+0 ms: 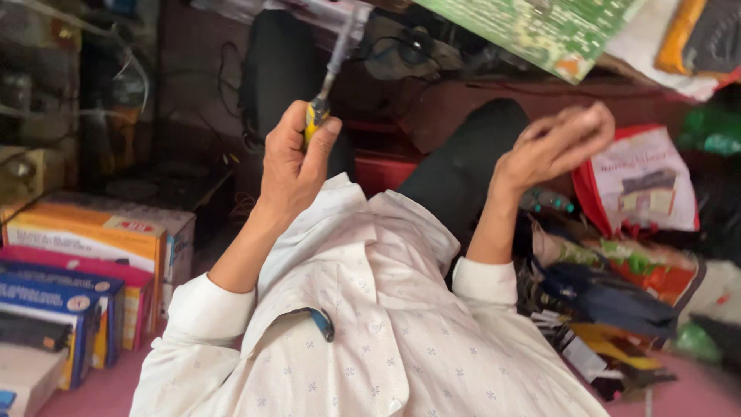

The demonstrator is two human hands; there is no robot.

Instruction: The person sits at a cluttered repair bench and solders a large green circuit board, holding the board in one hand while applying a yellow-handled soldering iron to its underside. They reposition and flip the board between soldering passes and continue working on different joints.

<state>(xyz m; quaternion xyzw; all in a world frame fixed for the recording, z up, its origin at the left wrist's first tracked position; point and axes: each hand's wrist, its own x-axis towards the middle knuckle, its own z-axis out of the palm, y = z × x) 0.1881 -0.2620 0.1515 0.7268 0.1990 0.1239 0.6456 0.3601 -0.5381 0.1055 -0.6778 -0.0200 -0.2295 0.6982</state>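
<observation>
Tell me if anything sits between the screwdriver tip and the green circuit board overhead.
Nothing visible does. The left hand grips the screwdriver, its blurred shaft pointing up toward the circuit board, with only open space between. The right hand is raised off to the side, empty, clear of that path.

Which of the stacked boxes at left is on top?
The orange and white box. It lies above the pink box and the blue boxes, farthest back in the pile. The left hand, nearest that pile, grips a yellow-handled screwdriver.
</observation>
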